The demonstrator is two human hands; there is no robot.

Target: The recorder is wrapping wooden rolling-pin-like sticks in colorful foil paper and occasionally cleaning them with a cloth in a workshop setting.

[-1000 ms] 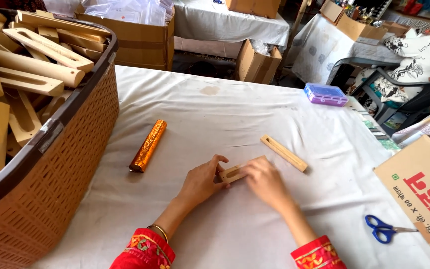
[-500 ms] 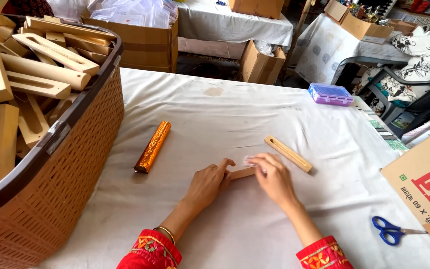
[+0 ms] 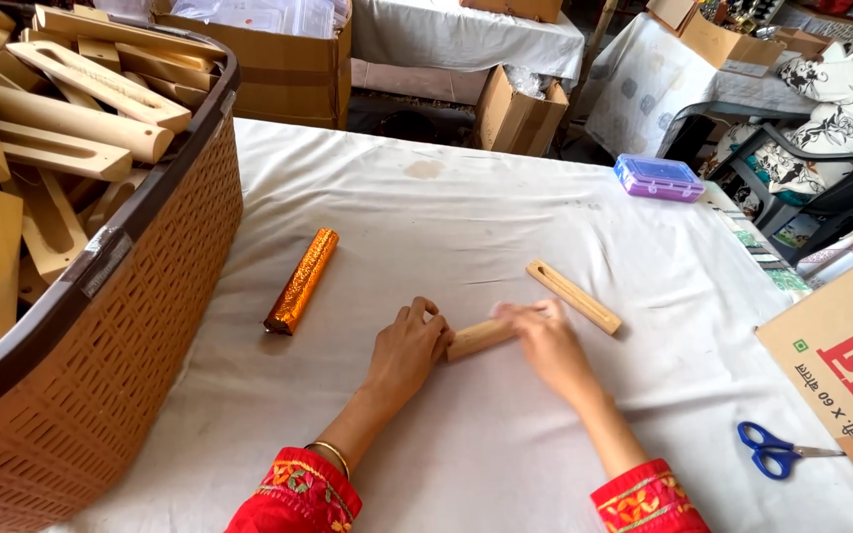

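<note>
A short pale wooden block [image 3: 481, 337] lies on the white tablecloth [image 3: 466, 217], and both my hands grip it. My left hand [image 3: 407, 350] closes on its left end. My right hand [image 3: 545, 345] covers its right end and looks blurred. Just right of my right hand lies a longer slotted wooden piece [image 3: 575, 296]. To the left of my hands rests a roll wrapped in shiny orange foil [image 3: 301, 280].
A big brown woven basket [image 3: 140, 326] full of wooden pieces stands at the left. Blue-handled scissors [image 3: 777, 449] and a cardboard box [image 3: 846, 375] are at the right edge. A purple plastic case [image 3: 659, 178] sits far right. Cardboard boxes and covered tables stand beyond.
My right hand has shifted a little along the wooden block and is blurred now. The view has drifted slightly; the other things lie where they were.
</note>
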